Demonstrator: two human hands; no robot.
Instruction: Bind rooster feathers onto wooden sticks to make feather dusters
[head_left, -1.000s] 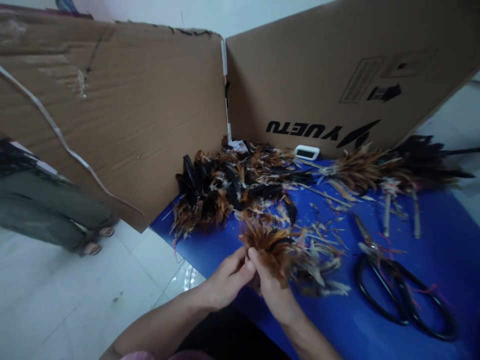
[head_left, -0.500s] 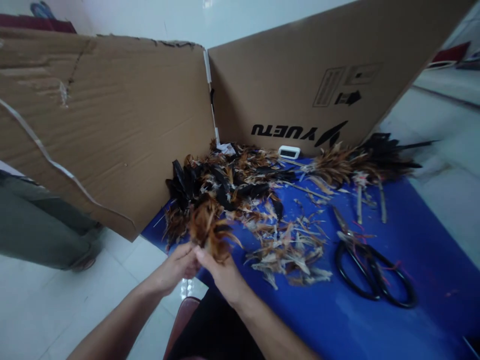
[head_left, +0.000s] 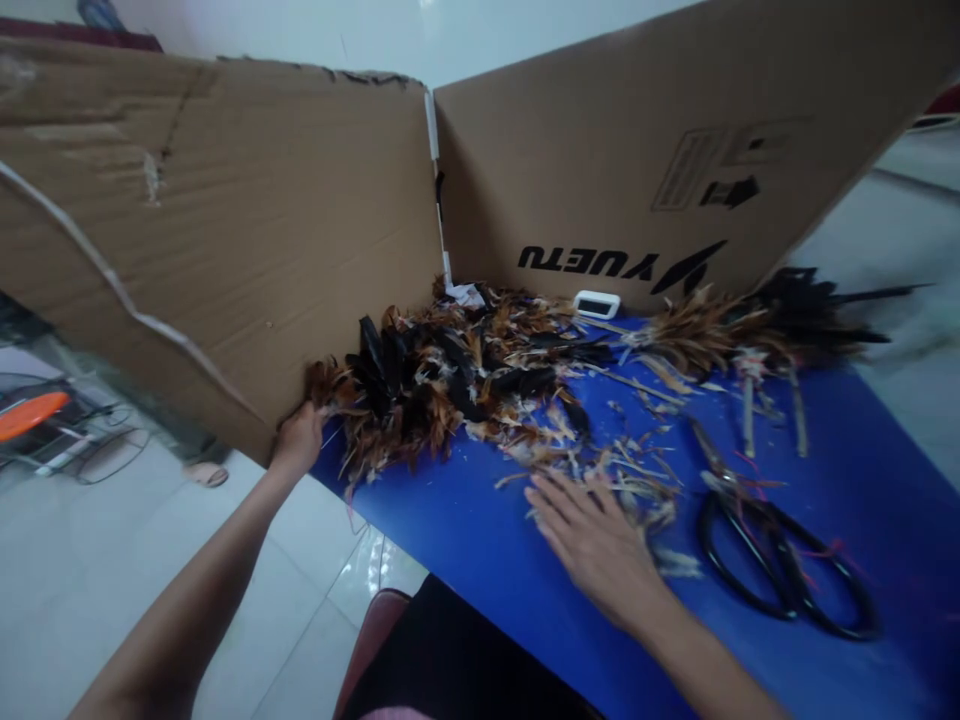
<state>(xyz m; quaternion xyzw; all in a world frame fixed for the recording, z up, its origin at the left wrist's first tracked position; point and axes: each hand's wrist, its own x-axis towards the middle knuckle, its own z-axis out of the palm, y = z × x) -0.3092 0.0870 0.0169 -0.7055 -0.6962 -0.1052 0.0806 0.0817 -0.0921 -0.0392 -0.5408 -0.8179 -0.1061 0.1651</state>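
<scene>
My left hand (head_left: 298, 437) is stretched out to the left edge of the blue table (head_left: 465, 510), closed around a small tuft of brown feathers (head_left: 324, 381) next to the cardboard wall. A big heap of black and brown feathers (head_left: 457, 375) lies just right of that hand. My right hand (head_left: 596, 540) rests flat, fingers spread, on the table over a scatter of loose pale feather scraps (head_left: 600, 465). It holds nothing.
Black scissors (head_left: 772, 560) lie right of my right hand. Bound feather bunches with stick handles (head_left: 720, 340) lie at the back right. Two cardboard panels (head_left: 585, 160) wall the table's back and left. A small white device (head_left: 596, 304) sits at the panel's foot. Tiled floor lies at the left.
Both hands held a brown feather tuft together near the table's front. Now my left hand has carried it out to the heap's left end, and my right hand has let go and lies flat on the scraps.
</scene>
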